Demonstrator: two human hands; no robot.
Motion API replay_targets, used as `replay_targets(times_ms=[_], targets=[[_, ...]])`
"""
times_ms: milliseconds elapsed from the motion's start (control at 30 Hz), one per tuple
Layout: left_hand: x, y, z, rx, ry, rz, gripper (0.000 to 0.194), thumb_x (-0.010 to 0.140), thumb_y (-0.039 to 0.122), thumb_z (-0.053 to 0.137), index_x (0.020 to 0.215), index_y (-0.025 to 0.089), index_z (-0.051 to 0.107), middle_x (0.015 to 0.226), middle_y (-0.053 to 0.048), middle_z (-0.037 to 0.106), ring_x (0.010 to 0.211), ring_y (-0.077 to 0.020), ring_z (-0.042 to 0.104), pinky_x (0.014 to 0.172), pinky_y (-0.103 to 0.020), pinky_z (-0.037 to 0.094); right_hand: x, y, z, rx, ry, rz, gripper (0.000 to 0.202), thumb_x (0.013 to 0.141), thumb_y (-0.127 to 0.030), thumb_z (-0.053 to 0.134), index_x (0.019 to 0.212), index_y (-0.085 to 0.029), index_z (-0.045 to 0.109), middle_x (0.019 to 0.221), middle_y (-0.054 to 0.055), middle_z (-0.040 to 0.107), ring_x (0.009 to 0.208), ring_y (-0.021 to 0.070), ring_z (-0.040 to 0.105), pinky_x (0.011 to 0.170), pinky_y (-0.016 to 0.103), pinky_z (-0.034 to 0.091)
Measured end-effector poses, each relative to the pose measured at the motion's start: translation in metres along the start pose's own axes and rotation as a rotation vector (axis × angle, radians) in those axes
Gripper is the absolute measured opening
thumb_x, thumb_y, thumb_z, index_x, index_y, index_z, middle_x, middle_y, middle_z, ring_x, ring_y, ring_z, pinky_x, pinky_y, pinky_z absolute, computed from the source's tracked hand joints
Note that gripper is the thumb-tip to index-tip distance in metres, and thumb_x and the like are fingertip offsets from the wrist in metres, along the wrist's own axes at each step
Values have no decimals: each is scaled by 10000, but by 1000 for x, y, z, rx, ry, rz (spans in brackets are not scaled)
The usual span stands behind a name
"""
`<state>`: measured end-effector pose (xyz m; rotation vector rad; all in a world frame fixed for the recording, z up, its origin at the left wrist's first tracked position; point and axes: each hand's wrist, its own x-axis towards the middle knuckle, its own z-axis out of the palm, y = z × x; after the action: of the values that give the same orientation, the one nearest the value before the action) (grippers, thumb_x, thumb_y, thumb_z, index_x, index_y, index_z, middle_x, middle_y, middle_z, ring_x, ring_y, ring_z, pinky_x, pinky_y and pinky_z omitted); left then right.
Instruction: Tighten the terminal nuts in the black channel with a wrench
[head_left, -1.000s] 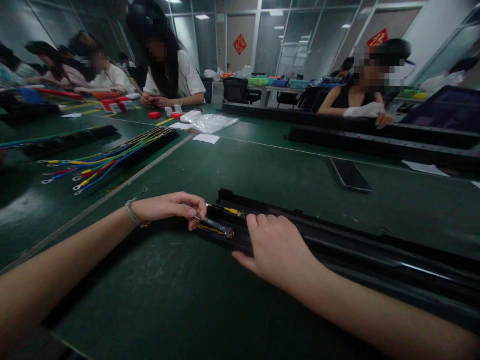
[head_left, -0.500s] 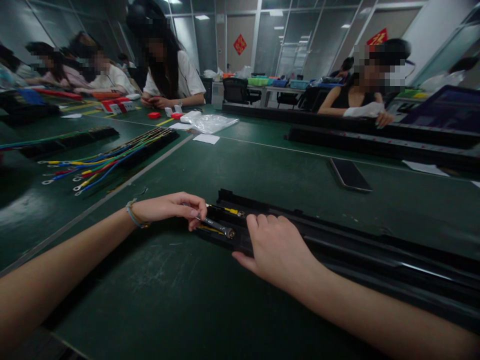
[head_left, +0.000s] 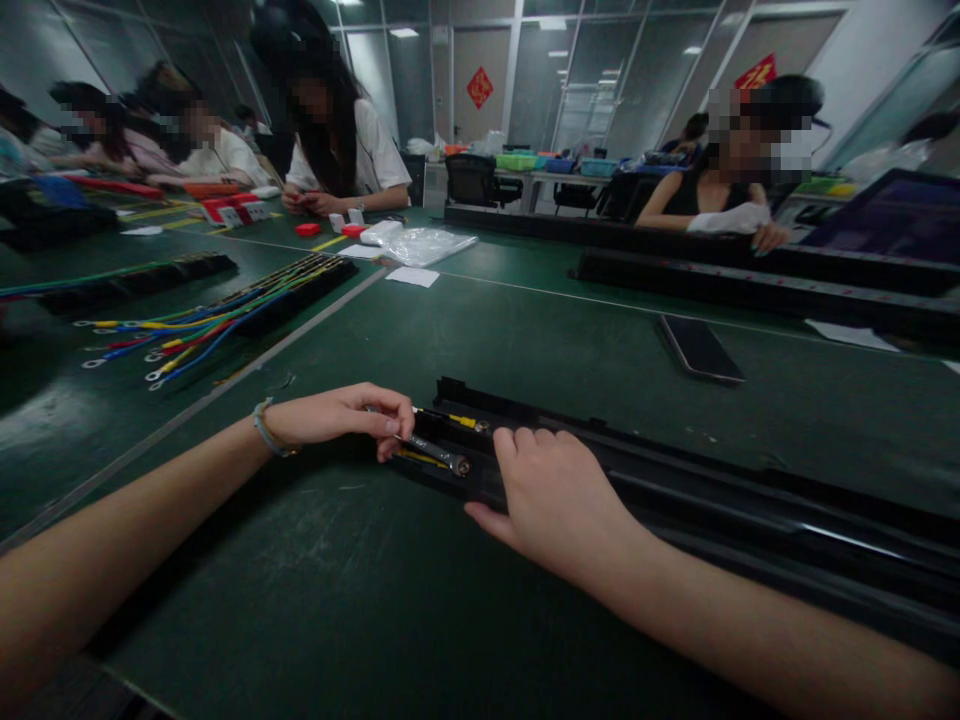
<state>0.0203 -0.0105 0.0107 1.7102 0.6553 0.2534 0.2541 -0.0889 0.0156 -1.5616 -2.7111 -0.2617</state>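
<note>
Near the middle of the head view, my left hand [head_left: 360, 413] is closed round a metal wrench [head_left: 431, 452]. The wrench's ring end sits over a small fastener at the left end of a long black channel-shaped housing [head_left: 675, 482]. Just behind it, a yellow cable lug [head_left: 466, 423] is attached beside a second fastener inside the housing. My right hand [head_left: 555, 490] is wrapped over the housing right of the wrench, fingers across it and thumb on the near side. Part of the wrench handle is hidden in my left fingers.
A phone [head_left: 701, 348] lies behind the housing. Bundled coloured cables with ring lugs [head_left: 225, 315] are at left. Across the green table [head_left: 300, 600] are a clear plastic bag [head_left: 424, 245], red and white parts [head_left: 236, 210] and more black housings [head_left: 750, 285]. Several people sit around.
Almost nothing differs. Both hands, the wrench and the housing stay in place.
</note>
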Motion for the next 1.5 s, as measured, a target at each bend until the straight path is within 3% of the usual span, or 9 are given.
replay_targets(times_ms=[867,1200,1500], targets=[[0,1,2,13,8,4,123,827,207,469,781,121,543,654,4,513,618,-119,487,590,-214,383,0,1,0,4,3,-3,465,695,-550,420,875,-131,512,753,103,564,683,225,517,615,350,374],[-3,2,0,26,-1,5,147,761,255,544,819,120,545,693,-10,523,640,-136,488,588,-217,378,1,0,0,5,5,4,459,696,-548,420,872,-134,513,747,99,563,684,227,519,617,351,374],[0,2,1,7,12,-6,131,802,248,506,800,124,546,676,-7,519,637,-135,494,595,-227,398,1,0,0,-4,-6,-2,471,700,-554,408,883,-133,513,753,99,563,693,222,523,629,350,376]])
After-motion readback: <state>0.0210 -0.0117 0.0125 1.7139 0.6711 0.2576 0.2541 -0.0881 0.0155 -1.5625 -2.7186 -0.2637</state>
